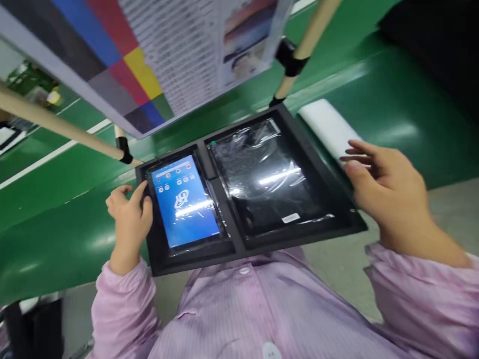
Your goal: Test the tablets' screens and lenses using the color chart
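A black foam tray point(239, 234) with two recesses lies in front of me. In its left recess sits a tablet point(187, 199) with a lit blue home screen and several icons. The wider right recess holds a dark panel point(262, 174) under shiny clear film, with a small white label near its lower edge. My left hand point(131, 214) is at the tray's left rim, thumb and index finger apart beside the lit tablet. Off the tray's right side, my right hand point(392, 192) has loosely curved, parted fingers, its fingertips by a white block-like object point(331, 129).
The tray rests on a green work surface point(404, 119). Beyond it stands a printed board point(179, 55) with colour patches and fine text, between beige pipes point(314, 30) with black joints. A dark object point(441, 50) fills the upper right corner.
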A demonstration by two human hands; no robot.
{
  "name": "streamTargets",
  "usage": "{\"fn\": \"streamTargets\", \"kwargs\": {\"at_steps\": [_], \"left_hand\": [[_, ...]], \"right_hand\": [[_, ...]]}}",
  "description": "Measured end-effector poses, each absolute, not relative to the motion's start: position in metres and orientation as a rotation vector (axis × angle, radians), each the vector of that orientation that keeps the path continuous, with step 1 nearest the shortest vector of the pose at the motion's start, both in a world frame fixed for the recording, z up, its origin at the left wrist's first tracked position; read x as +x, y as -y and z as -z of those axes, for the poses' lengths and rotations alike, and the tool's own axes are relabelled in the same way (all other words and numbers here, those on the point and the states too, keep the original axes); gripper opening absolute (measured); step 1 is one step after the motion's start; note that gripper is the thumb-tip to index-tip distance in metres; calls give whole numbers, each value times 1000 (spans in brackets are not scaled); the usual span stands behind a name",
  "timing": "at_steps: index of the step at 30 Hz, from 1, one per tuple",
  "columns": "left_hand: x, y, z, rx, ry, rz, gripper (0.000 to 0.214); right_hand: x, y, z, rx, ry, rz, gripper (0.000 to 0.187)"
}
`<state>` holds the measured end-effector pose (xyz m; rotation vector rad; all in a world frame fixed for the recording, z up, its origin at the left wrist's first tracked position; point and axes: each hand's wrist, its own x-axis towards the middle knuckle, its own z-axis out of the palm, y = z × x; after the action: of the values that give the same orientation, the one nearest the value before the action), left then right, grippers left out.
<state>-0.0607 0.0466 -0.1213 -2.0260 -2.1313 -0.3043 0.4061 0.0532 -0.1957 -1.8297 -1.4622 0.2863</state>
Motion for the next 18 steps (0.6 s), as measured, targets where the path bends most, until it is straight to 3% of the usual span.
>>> {"fn": "streamTargets", "kwargs": {"at_steps": [3,9,12,18], "left_hand": [[-72,-40,125,-2113,2151,293,48],[-77,-44,135,-2127,2173,294,55],[-69,-54,129,-2135,2165,297,55],[-49,-41,115,-2143,2050,414,47]], "right_hand": [[420,-54,194,-1916,1448,-220,64],[406,-46,180,-1623,1780,-530,62],[391,-69,172,-1576,1931,-510,56],[357,-145,166,-1905,1982,-813,63]]}}
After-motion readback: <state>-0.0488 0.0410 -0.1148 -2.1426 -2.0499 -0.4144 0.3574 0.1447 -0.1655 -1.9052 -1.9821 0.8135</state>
